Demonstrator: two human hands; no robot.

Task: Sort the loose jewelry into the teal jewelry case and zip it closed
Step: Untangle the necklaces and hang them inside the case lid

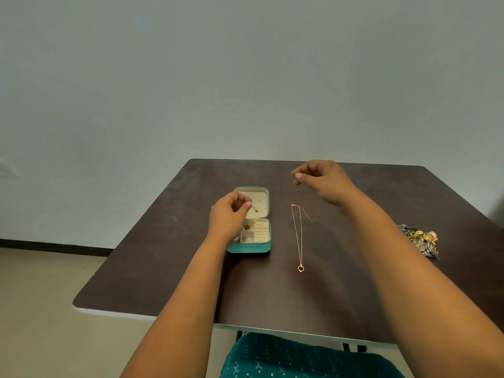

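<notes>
The open teal zip-around jewelry case with cream lining [249,248] sat on the dark brown tabletop [163,268]. The left hand [227,215] hovered over it, fingers pinching a small gold piece [255,209]. The right hand [323,181] pinched one end of a thin gold chain necklace with a ring pendant [300,241], lying just right of the case. A heap of loose gold and green jewelry [421,240] lay near the right edge.

Head-worn camera looks forward and down, near the table [169,268].
</notes>
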